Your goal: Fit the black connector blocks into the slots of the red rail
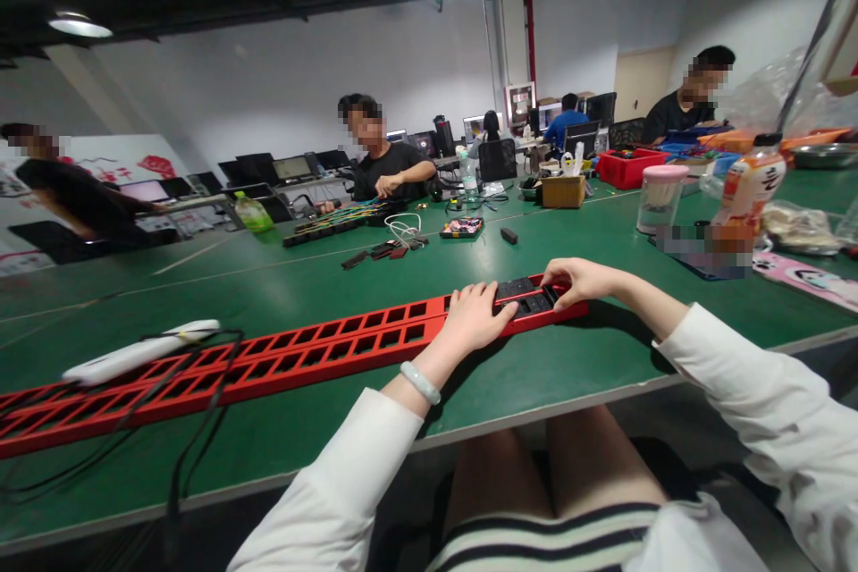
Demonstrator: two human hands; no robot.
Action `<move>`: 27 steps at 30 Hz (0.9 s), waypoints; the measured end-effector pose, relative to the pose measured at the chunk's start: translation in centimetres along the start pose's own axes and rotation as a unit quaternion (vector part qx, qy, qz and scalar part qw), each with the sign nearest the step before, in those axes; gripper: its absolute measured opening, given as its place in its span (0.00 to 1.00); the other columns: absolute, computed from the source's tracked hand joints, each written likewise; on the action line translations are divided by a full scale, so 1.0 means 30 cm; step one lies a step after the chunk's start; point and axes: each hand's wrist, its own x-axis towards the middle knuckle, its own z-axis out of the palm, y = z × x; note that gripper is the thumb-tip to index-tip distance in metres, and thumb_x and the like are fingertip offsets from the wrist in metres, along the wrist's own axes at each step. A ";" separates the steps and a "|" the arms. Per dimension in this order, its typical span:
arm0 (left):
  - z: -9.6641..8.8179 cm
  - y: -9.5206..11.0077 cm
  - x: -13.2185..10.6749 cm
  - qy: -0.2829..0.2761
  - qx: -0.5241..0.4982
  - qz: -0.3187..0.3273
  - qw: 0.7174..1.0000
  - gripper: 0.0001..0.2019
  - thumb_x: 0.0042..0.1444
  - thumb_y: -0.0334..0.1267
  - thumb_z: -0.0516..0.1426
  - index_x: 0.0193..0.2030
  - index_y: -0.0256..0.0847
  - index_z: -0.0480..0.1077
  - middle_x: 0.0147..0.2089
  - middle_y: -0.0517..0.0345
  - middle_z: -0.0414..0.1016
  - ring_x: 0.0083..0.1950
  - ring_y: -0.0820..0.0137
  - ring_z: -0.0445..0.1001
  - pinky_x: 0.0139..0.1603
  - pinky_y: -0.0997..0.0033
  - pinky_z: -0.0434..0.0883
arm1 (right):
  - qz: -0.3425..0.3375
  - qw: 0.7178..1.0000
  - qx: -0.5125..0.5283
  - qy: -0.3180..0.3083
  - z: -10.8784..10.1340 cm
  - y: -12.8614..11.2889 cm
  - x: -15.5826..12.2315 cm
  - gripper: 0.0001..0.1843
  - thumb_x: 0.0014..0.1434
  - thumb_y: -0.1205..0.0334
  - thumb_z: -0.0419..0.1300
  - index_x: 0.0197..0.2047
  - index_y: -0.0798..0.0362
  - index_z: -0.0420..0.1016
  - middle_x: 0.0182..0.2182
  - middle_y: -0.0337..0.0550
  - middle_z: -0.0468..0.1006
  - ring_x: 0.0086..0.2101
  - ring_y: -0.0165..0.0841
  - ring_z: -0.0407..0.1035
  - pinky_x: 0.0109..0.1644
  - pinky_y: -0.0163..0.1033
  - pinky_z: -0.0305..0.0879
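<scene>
A long red frame [322, 349] with several rectangular slots lies across the green table [268, 286] in front of me. Black modules [526, 295] fill the slots at its right end. My left hand [475, 317] rests on the frame with its fingers bent down, the fingertips pressing on a black module. My right hand [576, 279] curls over the frame's right end, fingers pressed on the modules there. Neither hand has lifted anything.
A white device [140, 353] with black cables [201, 411] lies on the frame's left part. Further back lie loose black parts [382, 252], a small tray [462, 228], a jar [660, 197], a bottle [751, 183] and a red bin [630, 168]. Other people sit across the table.
</scene>
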 end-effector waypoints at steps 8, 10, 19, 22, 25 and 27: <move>0.001 0.005 0.001 0.003 -0.003 -0.004 1.000 0.32 0.56 0.60 0.39 0.57 0.39 0.59 0.57 0.46 0.63 0.57 0.54 0.60 0.56 0.56 0.54 | -0.015 0.999 -0.042 -0.011 -0.012 -0.013 -0.006 0.24 0.41 0.52 0.65 0.41 0.56 0.75 0.36 0.43 0.70 0.36 0.34 0.65 0.40 0.37 0.61; -0.001 0.007 0.003 0.003 -0.001 -0.006 1.000 0.31 0.56 0.60 0.40 0.57 0.39 0.60 0.56 0.46 0.64 0.57 0.54 0.60 0.55 0.56 0.55 | -0.013 0.999 -0.047 -0.009 -0.012 -0.013 -0.007 0.24 0.41 0.52 0.65 0.42 0.55 0.75 0.35 0.42 0.70 0.36 0.34 0.66 0.40 0.36 0.62; -0.003 0.020 0.006 -0.001 0.014 -0.024 1.000 0.31 0.55 0.60 0.42 0.55 0.39 0.61 0.53 0.45 0.66 0.54 0.54 0.62 0.54 0.57 0.56 | -0.025 0.999 -0.027 -0.006 -0.005 0.001 -0.007 0.23 0.42 0.52 0.65 0.42 0.54 0.76 0.36 0.43 0.70 0.36 0.34 0.66 0.41 0.37 0.62; -0.003 0.023 0.005 -0.001 0.015 -0.024 1.000 0.31 0.55 0.60 0.41 0.55 0.39 0.61 0.53 0.45 0.65 0.54 0.54 0.62 0.54 0.57 0.55 | -0.020 0.999 -0.027 -0.008 -0.006 0.001 -0.008 0.23 0.42 0.51 0.65 0.41 0.54 0.77 0.36 0.43 0.70 0.35 0.34 0.66 0.40 0.37 0.62; -0.002 0.023 0.006 0.001 0.017 -0.022 1.000 0.31 0.55 0.60 0.41 0.55 0.39 0.61 0.53 0.45 0.65 0.54 0.54 0.62 0.53 0.57 0.56 | -0.014 0.999 -0.035 -0.011 -0.006 0.000 -0.009 0.23 0.42 0.51 0.64 0.41 0.54 0.77 0.36 0.43 0.69 0.34 0.33 0.65 0.39 0.37 0.62; 0.000 0.022 0.006 0.003 0.017 -0.019 1.000 0.31 0.55 0.60 0.41 0.55 0.39 0.61 0.53 0.45 0.65 0.54 0.54 0.63 0.53 0.57 0.56 | -0.013 0.999 -0.037 -0.014 -0.005 0.001 -0.009 0.23 0.42 0.50 0.64 0.41 0.54 0.77 0.36 0.43 0.69 0.35 0.33 0.65 0.39 0.37 0.62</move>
